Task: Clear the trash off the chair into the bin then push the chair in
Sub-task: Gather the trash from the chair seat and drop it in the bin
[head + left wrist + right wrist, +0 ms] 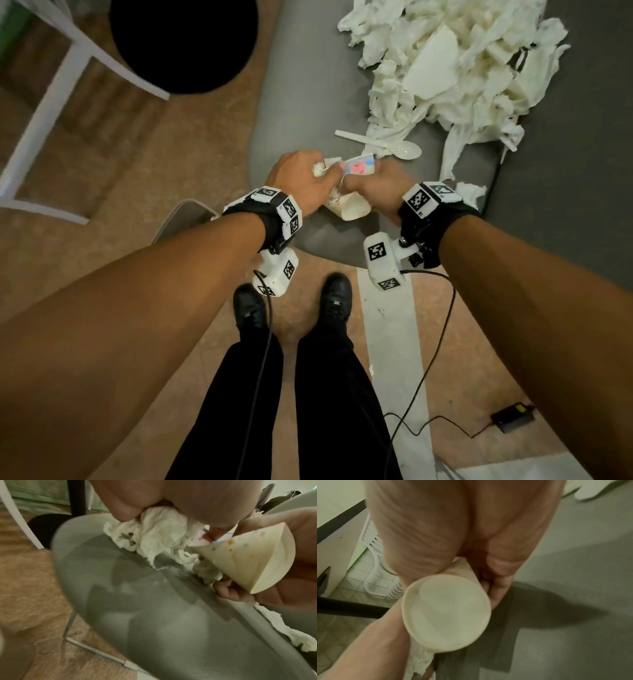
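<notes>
Above the front of the grey chair seat (pixel 308 85), my left hand (pixel 301 178) grips a wad of crumpled white napkins (pixel 154 530). Right beside it, my right hand (pixel 380 185) holds a cream paper cup (pixel 352 205) with coloured dots; its flat bottom faces the right wrist camera (pixel 447 614). A colourful printed piece (pixel 359 166) sticks out between the two hands. A big heap of white tissues (pixel 455 65) lies on the seat further back, with a white plastic spoon (pixel 383 145) in front of it.
A black round bin (pixel 183 41) stands on the tan floor at the upper left beside a white table leg (pixel 51 99). My black shoes (pixel 291 305) stand just before the chair. A black cable (pixel 431 363) and small device (pixel 513 416) lie on the floor at right.
</notes>
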`<state>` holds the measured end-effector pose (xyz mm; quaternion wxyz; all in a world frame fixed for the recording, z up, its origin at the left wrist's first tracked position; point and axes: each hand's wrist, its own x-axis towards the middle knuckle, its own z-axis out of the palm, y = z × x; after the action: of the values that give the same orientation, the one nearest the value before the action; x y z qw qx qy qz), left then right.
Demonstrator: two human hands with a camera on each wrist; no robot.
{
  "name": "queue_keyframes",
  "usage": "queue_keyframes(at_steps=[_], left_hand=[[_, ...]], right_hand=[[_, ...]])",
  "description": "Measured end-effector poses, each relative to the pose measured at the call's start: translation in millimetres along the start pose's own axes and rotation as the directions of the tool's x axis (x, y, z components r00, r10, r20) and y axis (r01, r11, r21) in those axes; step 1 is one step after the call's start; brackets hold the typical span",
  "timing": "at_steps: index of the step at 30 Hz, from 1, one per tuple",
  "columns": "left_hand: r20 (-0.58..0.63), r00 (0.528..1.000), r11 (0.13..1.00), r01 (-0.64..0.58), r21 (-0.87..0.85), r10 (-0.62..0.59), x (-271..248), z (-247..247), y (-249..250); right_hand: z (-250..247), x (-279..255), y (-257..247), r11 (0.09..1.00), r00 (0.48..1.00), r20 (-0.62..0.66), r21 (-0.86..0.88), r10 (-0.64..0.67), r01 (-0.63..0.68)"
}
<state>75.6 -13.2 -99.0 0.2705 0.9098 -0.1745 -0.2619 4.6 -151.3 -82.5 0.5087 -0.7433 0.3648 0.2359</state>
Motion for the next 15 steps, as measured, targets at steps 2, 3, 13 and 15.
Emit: queue_keyframes(at_steps=[2, 3, 13, 15], left_hand=[[-0.044, 0.998, 0.997, 0.035, -0.07, -0.038, -2.3, -8.3, -13.1], [-0.057, 0.996, 0.988, 0.062, -0.139, -0.07, -3.6, -12.0, -19.4], [-0.058, 0.843, 0.686, 0.392, -0.613, -0.534, -33.0, -78.2, -128.2], [-0.041, 0.813, 0.651, 0.434, -0.623, -0.581, -43.8, -91.8, -156.9]], right_hand=[[14.8, 2.3, -10.3, 1.0, 1.0, -0.019, 0.024, -0.009, 0.01], [21.6, 1.6, -15.8, 0.999, 1.0, -0.025, 0.029, -0.012, 0.013], [139.7, -11.0, -81.3, 0.984, 0.975, 0.133, 0.034, -0.176, 0.173], [169.4, -11.4, -90.1, 0.979, 0.963, 0.177, 0.018, -0.202, 0.203]])
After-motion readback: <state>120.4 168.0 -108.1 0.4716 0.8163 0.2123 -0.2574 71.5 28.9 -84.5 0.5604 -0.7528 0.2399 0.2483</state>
